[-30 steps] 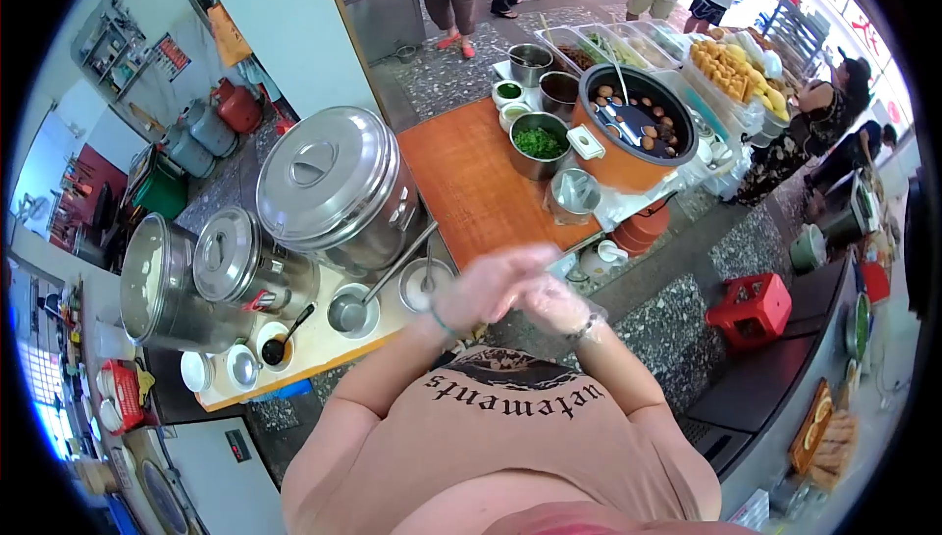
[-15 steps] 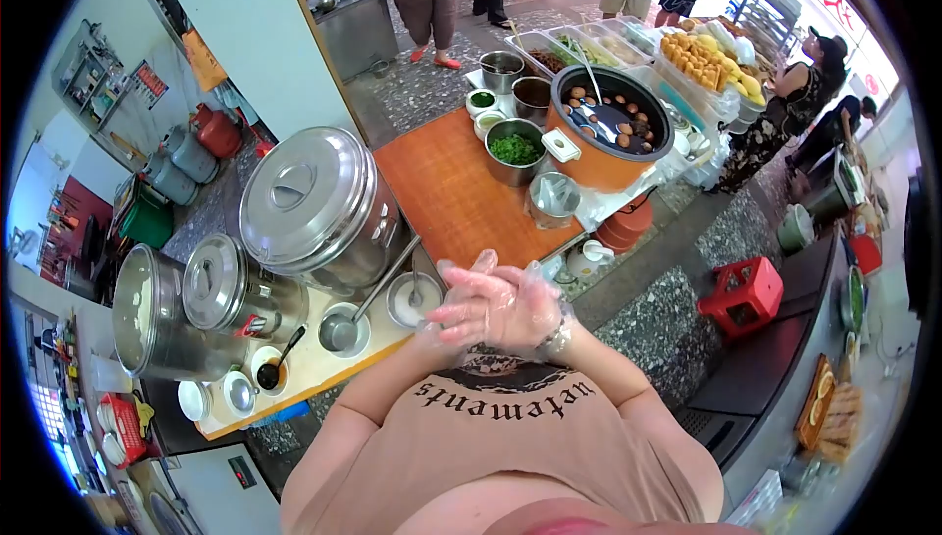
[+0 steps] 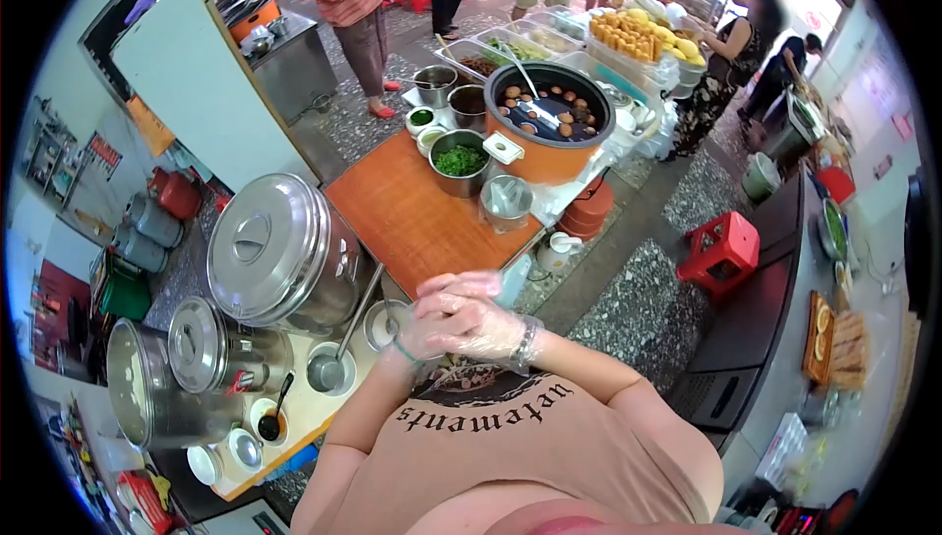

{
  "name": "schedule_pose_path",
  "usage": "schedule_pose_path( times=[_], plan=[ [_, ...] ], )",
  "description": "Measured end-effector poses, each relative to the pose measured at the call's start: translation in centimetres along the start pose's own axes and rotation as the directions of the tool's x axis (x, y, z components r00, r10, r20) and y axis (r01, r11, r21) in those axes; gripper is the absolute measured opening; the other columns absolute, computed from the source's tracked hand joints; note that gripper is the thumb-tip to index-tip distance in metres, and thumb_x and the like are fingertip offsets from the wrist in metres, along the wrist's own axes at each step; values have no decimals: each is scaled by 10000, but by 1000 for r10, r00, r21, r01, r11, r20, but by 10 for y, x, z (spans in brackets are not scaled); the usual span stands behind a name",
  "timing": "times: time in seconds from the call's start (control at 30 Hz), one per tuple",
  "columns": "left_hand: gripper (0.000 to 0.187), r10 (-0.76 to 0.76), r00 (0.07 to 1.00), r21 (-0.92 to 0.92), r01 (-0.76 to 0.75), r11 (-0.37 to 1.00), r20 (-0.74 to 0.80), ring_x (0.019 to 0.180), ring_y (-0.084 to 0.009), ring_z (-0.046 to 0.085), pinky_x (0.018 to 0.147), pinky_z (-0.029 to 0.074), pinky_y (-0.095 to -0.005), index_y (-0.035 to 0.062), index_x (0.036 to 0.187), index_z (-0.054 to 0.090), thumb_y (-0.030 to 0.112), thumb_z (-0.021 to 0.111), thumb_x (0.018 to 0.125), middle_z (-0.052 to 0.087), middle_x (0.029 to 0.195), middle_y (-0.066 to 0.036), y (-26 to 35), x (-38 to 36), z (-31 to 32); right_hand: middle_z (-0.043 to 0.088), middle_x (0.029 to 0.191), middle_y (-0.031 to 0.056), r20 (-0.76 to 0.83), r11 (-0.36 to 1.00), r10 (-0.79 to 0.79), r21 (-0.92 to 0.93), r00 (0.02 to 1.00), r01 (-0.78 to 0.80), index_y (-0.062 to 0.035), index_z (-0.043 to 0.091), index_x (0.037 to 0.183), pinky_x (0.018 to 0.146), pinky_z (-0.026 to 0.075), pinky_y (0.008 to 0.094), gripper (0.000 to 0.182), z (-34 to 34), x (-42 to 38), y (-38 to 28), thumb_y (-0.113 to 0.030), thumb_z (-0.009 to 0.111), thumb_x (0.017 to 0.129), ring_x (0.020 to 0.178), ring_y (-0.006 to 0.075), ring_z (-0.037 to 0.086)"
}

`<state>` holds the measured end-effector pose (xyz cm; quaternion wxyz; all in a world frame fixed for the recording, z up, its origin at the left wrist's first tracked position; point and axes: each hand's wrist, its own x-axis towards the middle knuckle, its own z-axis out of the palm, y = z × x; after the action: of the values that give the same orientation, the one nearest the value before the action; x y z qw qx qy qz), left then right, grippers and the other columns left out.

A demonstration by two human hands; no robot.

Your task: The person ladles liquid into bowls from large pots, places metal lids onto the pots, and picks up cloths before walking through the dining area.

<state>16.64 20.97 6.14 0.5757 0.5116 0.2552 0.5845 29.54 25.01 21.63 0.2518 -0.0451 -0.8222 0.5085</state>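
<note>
My left hand (image 3: 424, 333) and my right hand (image 3: 488, 327) are clasped in front of my chest, fingers interlaced, both in clear plastic gloves. Nothing shows between them. A teal band circles my left wrist and a bracelet (image 3: 528, 341) my right. Just left of the hands is a bowl of white contents (image 3: 377, 328) with a spoon, partly hidden by my left hand. Beside it a long-handled ladle (image 3: 328, 372) rests in a white container. Ahead lies a brown wooden tabletop (image 3: 392, 211), bearing a metal pot of chopped greens (image 3: 459, 159) and a plastic-lined container (image 3: 506, 201).
A large orange cooker (image 3: 545, 155) of eggs in dark liquid stands at the table's far right. Lidded steel pots (image 3: 270, 250) line the left. A red stool (image 3: 719, 247) is on the floor at right. Several people stand beyond the food trays (image 3: 515, 49).
My hands have gone from loosely overlapping with fingers extended to interlaced and closed. The view has turned, so the table and cooker sit further left and lower.
</note>
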Motion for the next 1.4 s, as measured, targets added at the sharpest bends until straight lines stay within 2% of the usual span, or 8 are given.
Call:
schedule_pose_path(
  times=[0.03,0.17,0.23,0.37,0.5,0.87,1.17,1.4],
  plan=[
    [281,187,958,428,-266,864,217,1154,-251,445,1009,340,-425,169,1066,504,320,554,835,491,1135,-52,57,18,24,471,1232,150,33,998,-13,63,999,11,-137,559,1164,993,346,457,429,0,-1,0,-239,656,759,1231,316,409],
    [214,291,913,654,-409,637,287,1078,-261,485,956,385,-408,160,1031,489,278,551,864,497,1128,-79,104,33,37,503,1042,111,-131,979,-151,-160,980,130,-127,600,1043,906,389,419,337,1,-1,0,-250,645,733,1087,277,471],
    [481,321,793,568,-599,564,518,1201,-403,430,938,393,-480,142,1297,455,250,548,838,465,1288,-127,116,36,32,513,1039,94,-140,960,-164,-252,977,125,-131,611,1013,870,398,407,345,-2,0,-4,-290,644,709,1041,279,478],
    [306,307,947,819,-251,516,96,996,-353,520,852,432,-421,124,1113,529,183,541,813,522,1068,-113,134,24,73,521,1023,85,-153,949,-183,-285,971,134,-133,613,988,850,401,406,356,0,0,-6,-317,662,687,989,275,480],
    [294,186,979,699,-76,711,-83,998,-343,518,857,430,-416,121,1105,524,188,543,820,520,1072,-112,125,25,71,523,1011,75,-162,957,-163,-267,973,116,-144,611,981,844,401,401,360,1,2,-8,-317,677,673,973,270,481],
    [263,82,987,509,-2,861,-135,1006,-317,512,873,426,-402,115,1083,509,204,548,839,515,1081,-109,109,25,68,547,1000,92,-193,963,-157,-246,969,107,-123,618,956,823,408,394,391,5,3,0,-349,667,641,942,289,492],
    [242,15,993,412,36,911,-118,1012,-295,507,885,422,-391,110,1064,497,217,553,854,511,1089,-106,106,23,64,485,1105,116,-99,959,-75,-279,992,44,-155,534,1137,897,403,427,465,6,-5,7,-341,659,729,1014,325,480],
    [230,-21,992,353,64,934,-124,1017,-279,504,895,419,-382,107,1050,488,227,556,866,509,1096,-104,111,16,60,485,1061,133,-51,999,32,-28,998,-33,-75,506,1143,922,407,424,426,8,-6,3,-329,596,814,1073,302,479]
  ],
)
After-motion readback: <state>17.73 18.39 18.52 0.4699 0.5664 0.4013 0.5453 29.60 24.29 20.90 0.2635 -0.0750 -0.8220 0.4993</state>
